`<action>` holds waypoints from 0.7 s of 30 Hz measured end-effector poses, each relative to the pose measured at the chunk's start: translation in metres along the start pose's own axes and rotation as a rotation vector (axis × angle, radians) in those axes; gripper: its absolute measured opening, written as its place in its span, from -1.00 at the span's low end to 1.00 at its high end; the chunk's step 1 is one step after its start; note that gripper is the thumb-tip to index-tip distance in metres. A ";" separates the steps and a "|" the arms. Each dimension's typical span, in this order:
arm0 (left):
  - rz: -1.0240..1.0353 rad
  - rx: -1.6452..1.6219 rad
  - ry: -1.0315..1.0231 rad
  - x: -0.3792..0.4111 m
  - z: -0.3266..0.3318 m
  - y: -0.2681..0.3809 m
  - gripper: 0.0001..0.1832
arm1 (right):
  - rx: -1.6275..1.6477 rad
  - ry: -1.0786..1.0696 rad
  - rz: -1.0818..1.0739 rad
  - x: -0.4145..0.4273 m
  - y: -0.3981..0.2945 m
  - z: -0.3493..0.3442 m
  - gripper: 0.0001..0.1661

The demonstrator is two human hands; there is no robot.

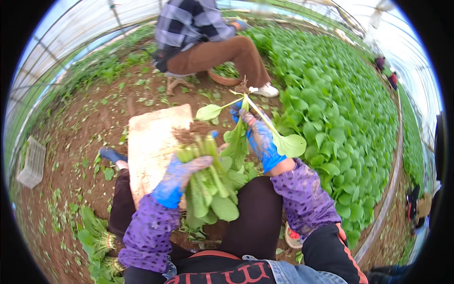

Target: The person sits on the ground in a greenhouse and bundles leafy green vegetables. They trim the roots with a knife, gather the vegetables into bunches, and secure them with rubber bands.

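My left hand [181, 174], in a muddy blue glove, is closed around a thick bunch of leafy greens [207, 177]. Its soil-covered roots point away from me and its broad leaves hang toward my lap. Held higher and to the right, a single leafy plant [241, 131] is pinched in my gloved right hand [259, 133]. Roots top that plant, and two of its leaves splay out sideways. Beyond my left hand lies a pale, soil-stained board or sheet [156, 142], its surface washed out by glare.
A person in a plaid shirt [198, 25] sits on a low stool [177, 83] ahead, beside a basin of greens [225, 74]. Dense growing greens [330, 117] fill the right side. Tied bunches [97, 238] lie at lower left; a plastic crate [32, 163] stands at far left.
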State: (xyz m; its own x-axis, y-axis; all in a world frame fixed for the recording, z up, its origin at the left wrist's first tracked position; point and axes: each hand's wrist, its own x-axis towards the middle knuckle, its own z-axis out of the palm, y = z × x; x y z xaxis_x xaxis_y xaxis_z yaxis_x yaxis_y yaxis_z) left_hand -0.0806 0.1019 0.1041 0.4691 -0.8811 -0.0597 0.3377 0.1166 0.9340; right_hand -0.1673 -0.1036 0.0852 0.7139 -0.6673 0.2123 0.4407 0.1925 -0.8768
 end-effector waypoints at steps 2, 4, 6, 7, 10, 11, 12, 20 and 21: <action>0.016 0.034 0.070 -0.005 -0.006 0.008 -0.56 | 0.176 -0.013 0.095 -0.012 -0.006 0.072 -0.70; 0.065 0.017 0.103 -0.013 -0.007 0.016 -0.54 | 0.006 -0.076 -0.050 -0.024 -0.008 0.101 -0.61; 0.091 -0.014 0.110 -0.021 -0.016 0.020 -0.53 | 0.068 -0.245 -0.216 -0.025 -0.012 0.117 -0.47; 0.100 -0.019 0.110 -0.025 -0.020 0.023 -0.52 | 0.111 -0.260 -0.270 -0.024 -0.013 0.120 -0.45; 0.111 0.049 0.102 -0.038 -0.034 0.028 -0.49 | -0.194 -0.175 -0.286 -0.023 -0.026 0.121 -0.48; 0.094 0.058 0.091 -0.041 -0.040 0.028 -0.48 | -0.125 -0.241 -0.378 -0.017 -0.016 0.115 -0.52; 0.071 0.153 0.099 -0.041 -0.050 0.025 -0.45 | -0.344 -0.275 -0.496 -0.019 -0.023 0.118 -0.51; 0.070 0.206 0.116 -0.049 -0.071 0.011 -0.34 | -1.035 -0.481 -0.695 -0.030 -0.036 0.127 -0.45; 0.055 0.224 0.120 -0.049 -0.073 0.008 -0.33 | -1.060 -0.477 -0.716 -0.028 -0.034 0.125 -0.48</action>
State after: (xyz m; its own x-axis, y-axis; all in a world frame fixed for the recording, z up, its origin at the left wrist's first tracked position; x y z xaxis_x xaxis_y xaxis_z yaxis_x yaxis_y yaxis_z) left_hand -0.0411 0.1799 0.0887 0.5794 -0.8143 -0.0354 0.1257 0.0464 0.9910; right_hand -0.1344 -0.0011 0.1635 0.7195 -0.0344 0.6936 0.3194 -0.8705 -0.3745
